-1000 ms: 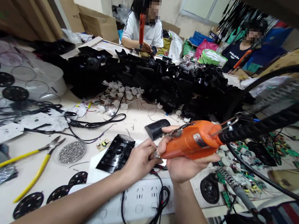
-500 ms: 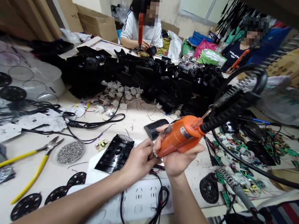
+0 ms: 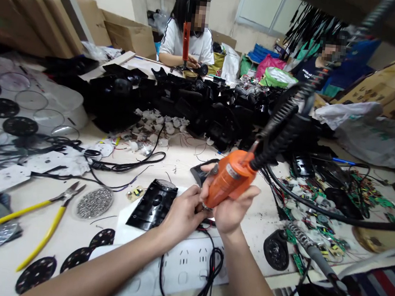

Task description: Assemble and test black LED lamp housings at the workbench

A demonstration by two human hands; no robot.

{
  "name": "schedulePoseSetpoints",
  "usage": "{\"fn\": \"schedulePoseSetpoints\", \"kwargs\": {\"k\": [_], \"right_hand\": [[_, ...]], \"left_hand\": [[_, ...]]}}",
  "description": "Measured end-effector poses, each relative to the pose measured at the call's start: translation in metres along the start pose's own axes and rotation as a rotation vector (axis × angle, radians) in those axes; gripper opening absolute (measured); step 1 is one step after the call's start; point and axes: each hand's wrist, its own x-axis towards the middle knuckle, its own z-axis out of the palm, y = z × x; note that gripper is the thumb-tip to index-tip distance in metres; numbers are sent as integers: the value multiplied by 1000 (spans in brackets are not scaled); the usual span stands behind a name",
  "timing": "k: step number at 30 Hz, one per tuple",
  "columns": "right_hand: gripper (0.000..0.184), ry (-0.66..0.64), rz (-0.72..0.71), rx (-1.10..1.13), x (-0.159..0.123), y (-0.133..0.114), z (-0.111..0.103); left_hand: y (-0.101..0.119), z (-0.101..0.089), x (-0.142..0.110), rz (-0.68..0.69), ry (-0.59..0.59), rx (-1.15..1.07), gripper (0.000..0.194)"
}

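My right hand [image 3: 229, 211] is wrapped round an orange electric screwdriver [image 3: 231, 177], whose lower end points down between my hands. A coiled spring and a thick black cable run up from its top. My left hand [image 3: 186, 212] is closed near the screwdriver's tip, its fingertips pressed on something small that they hide. Just left of that hand lies a black plastic housing [image 3: 153, 204], open side up. Beyond the fingers rests another black plastic part [image 3: 200, 169], partly covered. Below my hands, a black cord [image 3: 212, 261] loops over a white power strip [image 3: 182, 263].
A dish of screws [image 3: 94, 203] sits beside yellow-handled cutters [image 3: 50, 227]. At right are heaped circuit boards [image 3: 319, 220] and a soldering iron [image 3: 316, 255]. Black housings [image 3: 188, 100] pile up across the back. A co-worker [image 3: 190, 40] sits beyond; another person is at far right.
The screwdriver's top has swung left and stands more upright, its spring and cable shifting left with it. My left hand stays nearly in place.
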Motion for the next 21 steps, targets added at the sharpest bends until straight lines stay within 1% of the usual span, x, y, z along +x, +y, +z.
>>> {"fn": "schedulePoseSetpoints", "kwargs": {"k": [2,4,7,9,12,17,21], "right_hand": [[75,-25,-24,88,-5,-12,-3],[74,-44,-46,171,-10,-23,-5],[77,-26,-67,219,-16,-34,-5],[79,-2,-71,230,-19,-37,-2],[77,39,-92,275,-22,-36,1],[80,-25,-145,275,-25,-37,0],[78,-1,-186,255,-26,-39,-1]], "left_hand": [[0,-2,-1,42,-9,19,5],[1,-5,-2,109,-1,98,6],[4,-12,-4,202,57,252,11],[5,-16,-6,250,82,291,14],[7,-19,-9,291,96,255,16],[7,-19,-11,356,105,189,16],[9,-19,-10,394,73,142,13]]}}
